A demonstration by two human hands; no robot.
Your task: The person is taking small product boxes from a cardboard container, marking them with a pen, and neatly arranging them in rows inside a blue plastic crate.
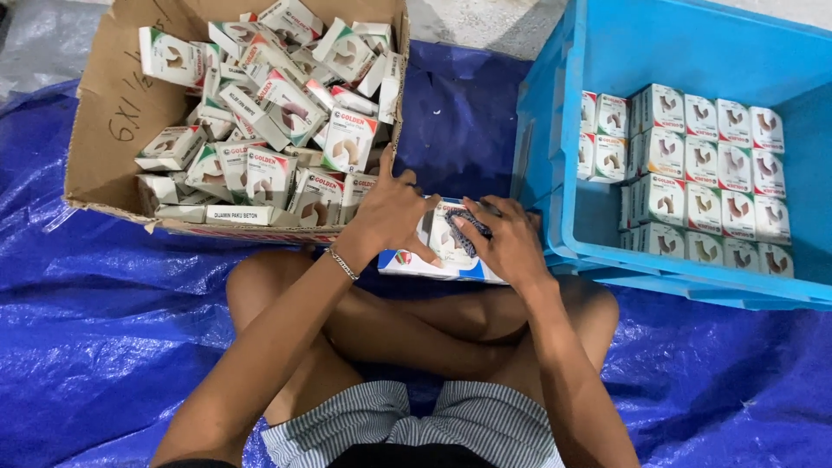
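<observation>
At frame centre, the left hand (392, 217) lies with fingers spread over a row of small white printed cardboard boxes (438, 251) in the lap, while the right hand (509, 243) pinches a dark crumpled cloth (469, 232) against them. Light, stiff but crushable, the boxes seem best gripped by their side faces. A brown cardboard carton (113, 113) of jumbled boxes sits upper left; a blue plastic crate (659, 43) with neat rows, upper right.
</observation>
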